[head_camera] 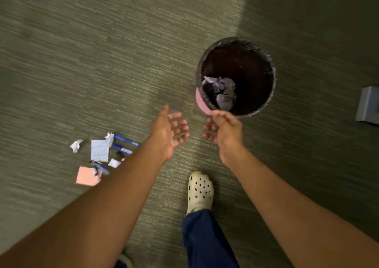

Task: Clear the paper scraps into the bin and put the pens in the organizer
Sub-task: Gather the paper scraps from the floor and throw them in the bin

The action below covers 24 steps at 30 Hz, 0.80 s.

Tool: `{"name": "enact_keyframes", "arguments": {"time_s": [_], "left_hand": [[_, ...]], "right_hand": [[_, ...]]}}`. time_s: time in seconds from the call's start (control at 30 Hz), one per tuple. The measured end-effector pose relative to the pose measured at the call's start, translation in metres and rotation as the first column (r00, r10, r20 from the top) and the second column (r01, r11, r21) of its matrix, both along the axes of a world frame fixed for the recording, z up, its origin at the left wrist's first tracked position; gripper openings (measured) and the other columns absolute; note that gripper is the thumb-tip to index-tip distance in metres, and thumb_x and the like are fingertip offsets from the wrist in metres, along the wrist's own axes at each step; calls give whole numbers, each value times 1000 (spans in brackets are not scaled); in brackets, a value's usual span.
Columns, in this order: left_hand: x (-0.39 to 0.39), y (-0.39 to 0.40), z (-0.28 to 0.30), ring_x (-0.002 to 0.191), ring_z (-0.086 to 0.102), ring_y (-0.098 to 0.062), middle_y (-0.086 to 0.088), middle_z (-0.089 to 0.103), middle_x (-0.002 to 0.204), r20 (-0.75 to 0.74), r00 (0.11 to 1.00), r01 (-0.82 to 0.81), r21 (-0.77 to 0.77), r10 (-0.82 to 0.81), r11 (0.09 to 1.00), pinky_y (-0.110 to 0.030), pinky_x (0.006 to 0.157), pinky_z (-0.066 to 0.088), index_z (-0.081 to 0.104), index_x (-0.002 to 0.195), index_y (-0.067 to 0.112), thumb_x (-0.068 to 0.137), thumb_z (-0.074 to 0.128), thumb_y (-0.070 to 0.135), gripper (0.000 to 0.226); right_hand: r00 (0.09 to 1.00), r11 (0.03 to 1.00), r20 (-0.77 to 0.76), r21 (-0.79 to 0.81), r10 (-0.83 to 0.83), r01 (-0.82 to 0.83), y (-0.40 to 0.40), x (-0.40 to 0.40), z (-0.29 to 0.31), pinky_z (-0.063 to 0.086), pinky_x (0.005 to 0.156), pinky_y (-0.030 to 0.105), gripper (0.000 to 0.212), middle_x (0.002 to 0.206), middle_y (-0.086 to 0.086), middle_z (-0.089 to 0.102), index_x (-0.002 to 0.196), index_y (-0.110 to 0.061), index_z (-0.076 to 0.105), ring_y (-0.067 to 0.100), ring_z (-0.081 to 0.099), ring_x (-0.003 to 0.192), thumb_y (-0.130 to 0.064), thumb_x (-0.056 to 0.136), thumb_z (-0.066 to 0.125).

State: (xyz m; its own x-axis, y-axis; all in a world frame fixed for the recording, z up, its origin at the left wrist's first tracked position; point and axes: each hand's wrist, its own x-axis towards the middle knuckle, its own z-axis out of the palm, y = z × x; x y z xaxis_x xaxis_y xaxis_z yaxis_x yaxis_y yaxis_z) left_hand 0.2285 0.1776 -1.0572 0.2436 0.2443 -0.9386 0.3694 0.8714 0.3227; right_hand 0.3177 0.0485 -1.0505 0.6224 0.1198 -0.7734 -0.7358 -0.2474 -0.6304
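We look straight down at a grey-green carpet [102, 52] with both our bare arms stretched forward. Our right hand [224, 130] pinches a pink paper scrap [202, 103] between thumb and fingertips, the other fingers curled loosely beneath; the scrap hangs at the near left edge of the bin [270, 70], overlapping its rim. The bin is round and dark, lined with a black bag, and a heap of crumpled pale paper [222, 93] lies inside it toward the near left wall.

Our left hand [171, 131] is empty, palm turned inward with its fingers spread and slightly bent, level with the right hand and well apart from the bin.

The rest of the litter lies on the carpet to the left, partly behind our left forearm. A small white crumpled wad [76, 145] sits farthest left. Beside it is a lined paper piece [99, 150], with another small white scrap [110, 137] at its upper right corner. Two blue pens [125, 140] lie slanted just right of the lined piece, one below the other. Lower down, a pink sticky note [86, 176] lies flat with another blue pen [100, 167] across its upper right corner, and a small white scrap [114, 163] lies close by.

A cream clog [200, 191] and a dark blue trouser leg [207, 239] stand between our arms. A grey object [368, 105] is cut off at the right edge; we cannot tell what it is.
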Motion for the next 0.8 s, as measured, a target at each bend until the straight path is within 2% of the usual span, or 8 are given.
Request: {"name": "enact_keyframes", "arguments": {"time_s": [0.17,0.23,0.37,0.43,0.5,0.63,0.7,0.8], "left_hand": [[-132,6,-57,66,57,-16,-4,62,79,-172,981,-99,-19,95,995,-30,63,47,60,85,17,102,51,29,23],[-185,-1,-83,63,55,-16,-5,62,80,-235,971,-35,-15,31,999,-27,61,41,61,87,17,98,55,22,14],[-282,-26,-138,59,50,-14,-3,60,75,-351,923,153,-35,-155,988,-24,58,37,63,80,18,96,63,22,17],[-320,-39,-164,59,49,-14,-4,56,72,-384,898,225,-23,-216,974,-25,58,38,62,75,17,94,69,20,20],[-346,-46,-188,69,54,-19,-6,57,82,-432,851,346,33,-299,938,-29,64,44,67,84,12,87,76,12,9],[-376,-53,-227,105,54,-23,-12,46,134,-588,684,611,139,-431,779,-30,81,47,52,134,9,80,83,10,62],[-378,-53,-243,117,55,-30,-14,41,143,-624,640,694,218,-449,686,-38,93,53,46,140,11,81,82,12,69],[-375,-48,-262,131,48,-34,-17,39,149,-670,593,780,339,-447,526,-47,109,48,43,144,11,89,74,14,63]], "right_hand": [[879,879,62,-101,473,-466,19,-100,-67,61,56,35,17,86,5,68,96,-15,71,16,68,69,-3,100,60],[733,747,151,-208,663,-632,27,-138,-99,62,67,39,16,85,5,71,96,-13,74,23,69,74,-2,95,64],[333,408,247,-389,910,-826,39,-207,-166,55,87,38,18,95,11,76,96,-7,77,29,71,90,2,82,69],[184,274,229,-466,956,-842,41,-235,-201,51,97,43,27,112,16,71,107,-6,73,35,66,106,0,81,71],[70,126,121,-554,990,-823,43,-258,-233,48,105,44,47,138,16,55,130,-11,62,36,54,125,-9,85,74],[-255,-265,-121,-700,959,-663,44,-287,-272,44,114,50,77,168,14,15,161,-28,25,40,28,150,-18,97,66],[-307,-304,-142,-750,941,-587,42,-291,-280,44,114,51,80,169,14,13,163,-30,19,40,26,152,-13,98,63],[-299,-263,-106,-790,948,-553,37,-288,-285,45,114,46,78,167,15,22,164,-23,16,37,32,148,-7,100,59]]}}
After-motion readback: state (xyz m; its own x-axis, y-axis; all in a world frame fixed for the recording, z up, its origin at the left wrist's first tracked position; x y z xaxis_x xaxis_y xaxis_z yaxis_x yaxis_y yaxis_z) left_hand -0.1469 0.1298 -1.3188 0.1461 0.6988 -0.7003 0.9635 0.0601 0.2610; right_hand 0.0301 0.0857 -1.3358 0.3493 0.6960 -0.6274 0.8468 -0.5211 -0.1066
